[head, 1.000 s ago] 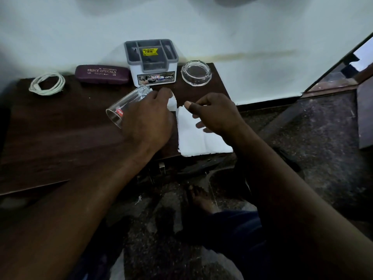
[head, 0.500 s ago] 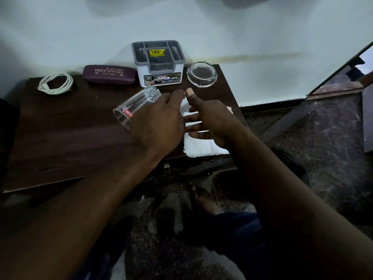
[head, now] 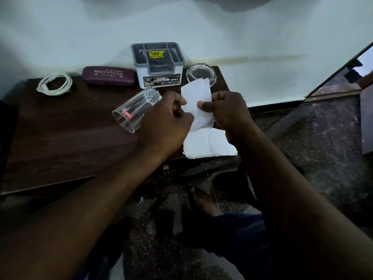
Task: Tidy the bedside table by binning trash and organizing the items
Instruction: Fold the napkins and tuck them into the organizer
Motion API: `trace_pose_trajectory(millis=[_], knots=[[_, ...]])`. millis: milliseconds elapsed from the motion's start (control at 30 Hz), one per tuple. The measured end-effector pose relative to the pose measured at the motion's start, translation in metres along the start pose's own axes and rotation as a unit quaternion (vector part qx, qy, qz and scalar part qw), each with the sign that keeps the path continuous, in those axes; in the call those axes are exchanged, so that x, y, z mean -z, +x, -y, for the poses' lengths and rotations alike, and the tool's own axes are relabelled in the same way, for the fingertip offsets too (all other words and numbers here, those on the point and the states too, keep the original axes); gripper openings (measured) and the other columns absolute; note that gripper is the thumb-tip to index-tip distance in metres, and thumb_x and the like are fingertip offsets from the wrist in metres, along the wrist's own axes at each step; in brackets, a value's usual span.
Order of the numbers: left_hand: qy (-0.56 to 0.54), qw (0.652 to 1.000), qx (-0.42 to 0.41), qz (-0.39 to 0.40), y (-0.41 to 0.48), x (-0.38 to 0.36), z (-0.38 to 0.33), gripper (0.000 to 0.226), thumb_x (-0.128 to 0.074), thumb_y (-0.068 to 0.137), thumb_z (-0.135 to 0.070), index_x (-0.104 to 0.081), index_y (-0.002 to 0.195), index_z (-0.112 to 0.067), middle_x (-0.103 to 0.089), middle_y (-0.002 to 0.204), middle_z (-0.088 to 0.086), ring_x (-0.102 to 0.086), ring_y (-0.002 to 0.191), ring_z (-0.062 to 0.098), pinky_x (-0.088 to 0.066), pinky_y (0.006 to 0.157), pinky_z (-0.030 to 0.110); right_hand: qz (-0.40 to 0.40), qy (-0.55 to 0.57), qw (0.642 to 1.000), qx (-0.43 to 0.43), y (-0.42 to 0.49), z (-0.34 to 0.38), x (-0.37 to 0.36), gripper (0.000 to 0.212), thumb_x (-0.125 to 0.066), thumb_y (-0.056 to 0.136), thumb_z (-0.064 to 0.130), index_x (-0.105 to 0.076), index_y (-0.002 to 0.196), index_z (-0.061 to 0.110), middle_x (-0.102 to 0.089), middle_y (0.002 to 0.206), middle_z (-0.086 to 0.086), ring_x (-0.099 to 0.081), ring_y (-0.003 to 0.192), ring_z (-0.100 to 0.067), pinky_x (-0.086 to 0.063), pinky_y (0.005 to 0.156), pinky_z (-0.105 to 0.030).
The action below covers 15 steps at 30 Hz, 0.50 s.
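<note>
Head: tissue [head: 196, 98] now lifted off stack [head: 210, 146], pinched between right hand [head: 230, 114] and left hand [head: 165, 126], which also grips glass [head: 133, 112]. Wiping glass likely next.

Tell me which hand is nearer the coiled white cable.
Left. The left hand, gripping the glass, sits right of the cable; the right hand lies farther right, pinching the tissue.

Dark wood table [head: 60, 142]: cable coil [head: 68, 84], spectacle case [head: 109, 75], organizer box [head: 159, 74], glass ashtray [head: 198, 72], tissue sheets [head: 207, 144].
</note>
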State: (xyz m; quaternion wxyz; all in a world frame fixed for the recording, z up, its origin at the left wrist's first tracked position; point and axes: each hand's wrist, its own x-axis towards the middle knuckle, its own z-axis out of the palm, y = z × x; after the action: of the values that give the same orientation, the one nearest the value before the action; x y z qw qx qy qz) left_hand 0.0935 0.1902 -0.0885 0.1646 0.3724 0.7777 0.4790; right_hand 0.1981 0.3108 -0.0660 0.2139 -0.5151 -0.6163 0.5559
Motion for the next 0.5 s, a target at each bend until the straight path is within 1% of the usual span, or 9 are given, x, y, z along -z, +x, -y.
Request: trace_pose_trajectory(millis=[33,100,167,233,267,333,433,467,500], knots=[[-0.044,0.998,0.039,0.01,0.004,-0.001,0.002,0.028,-0.064,0.076,-0.04,-0.065,0.103,-0.032,-0.069,0.084,-0.011,-0.069,0.077,0.015,-0.059,0.078,0.044,0.0,-0.006,1.0,0.013,0.0,0.0,0.002,0.012,-0.084,0.08,0.004,-0.074,0.083,0.0,-0.079,0.089,-0.018,-0.077,0.089,-0.041,-0.063,0.077,-0.06],[-0.123,0.985,0.113,0.043,0.009,-0.004,0.002,0.021,-0.069,0.083,-0.042,-0.066,0.101,-0.031,-0.073,0.09,-0.005,-0.073,0.078,0.019,-0.062,0.076,0.052,0.007,-0.017,0.999,0.034,-0.001,0.001,0.004,0.013,-0.087,0.077,0.005,-0.075,0.081,0.004,-0.079,0.087,-0.016,-0.077,0.088,-0.038,-0.063,0.078,-0.058],[-0.192,0.961,0.181,0.081,0.011,-0.008,0.001,0.022,-0.071,0.091,-0.039,-0.066,0.106,-0.022,-0.074,0.101,0.006,-0.073,0.079,0.019,-0.065,0.071,0.048,0.03,-0.028,0.998,0.045,-0.004,0.002,0.005,0.016,-0.088,0.076,0.005,-0.074,0.081,0.01,-0.08,0.089,-0.014,-0.078,0.086,-0.032,-0.065,0.077,-0.051],[-0.242,0.934,0.234,0.115,0.01,-0.011,-0.001,0.026,-0.068,0.095,-0.041,-0.066,0.105,-0.018,-0.074,0.106,0.009,-0.073,0.084,0.02,-0.063,0.066,0.039,0.061,-0.041,0.996,0.051,-0.006,0.002,0.006,0.018,-0.089,0.076,0.006,-0.075,0.086,0.012,-0.08,0.091,-0.01,-0.079,0.085,-0.027,-0.066,0.074,-0.044],[-0.262,0.923,0.252,0.128,0.009,-0.012,-0.003,0.026,-0.067,0.096,-0.043,-0.066,0.104,-0.018,-0.074,0.103,0.006,-0.073,0.087,0.021,-0.063,0.067,0.038,0.077,-0.045,0.995,0.049,-0.007,0.003,0.007,0.02,-0.089,0.076,0.006,-0.076,0.09,0.01,-0.081,0.09,-0.008,-0.079,0.083,-0.024,-0.066,0.07,-0.04],[-0.297,0.905,0.272,0.141,0.009,-0.013,-0.003,0.028,-0.067,0.096,-0.045,-0.069,0.106,-0.019,-0.077,0.099,0.002,-0.075,0.092,0.024,-0.063,0.074,0.04,0.113,-0.044,0.992,0.038,-0.009,0.003,0.009,0.025,-0.088,0.077,0.006,-0.077,0.099,0.006,-0.081,0.09,-0.007,-0.079,0.079,-0.02,-0.063,0.064,-0.032],[-0.31,0.889,0.3,0.153,0.009,-0.014,-0.003,0.036,-0.067,0.093,-0.051,-0.073,0.115,-0.022,-0.08,0.104,0.005,-0.076,0.096,0.027,-0.062,0.083,0.045,0.153,-0.048,0.986,0.035,-0.011,0.0,0.011,0.029,-0.087,0.078,0.004,-0.076,0.106,0.0,-0.081,0.094,-0.011,-0.079,0.083,-0.023,-0.064,0.068,-0.032],[-0.306,0.887,0.309,0.157,0.01,-0.015,-0.003,0.038,-0.067,0.093,-0.053,-0.074,0.115,-0.023,-0.08,0.104,0.005,-0.076,0.095,0.027,-0.062,0.083,0.045,0.156,-0.057,0.985,0.041,-0.011,-0.001,0.012,0.029,-0.087,0.078,0.004,-0.077,0.104,0.0,-0.081,0.093,-0.01,-0.079,0.083,-0.022,-0.064,0.069,-0.032],[-0.302,0.884,0.317,0.162,0.01,-0.016,-0.003,0.039,-0.067,0.092,-0.053,-0.074,0.114,-0.022,-0.079,0.103,0.006,-0.075,0.091,0.027,-0.063,0.08,0.044,0.156,-0.07,0.984,0.046,-0.011,-0.002,0.012,0.028,-0.088,0.078,0.006,-0.078,0.103,0.001,-0.081,0.091,-0.009,-0.079,0.081,-0.02,-0.064,0.068,-0.031]])
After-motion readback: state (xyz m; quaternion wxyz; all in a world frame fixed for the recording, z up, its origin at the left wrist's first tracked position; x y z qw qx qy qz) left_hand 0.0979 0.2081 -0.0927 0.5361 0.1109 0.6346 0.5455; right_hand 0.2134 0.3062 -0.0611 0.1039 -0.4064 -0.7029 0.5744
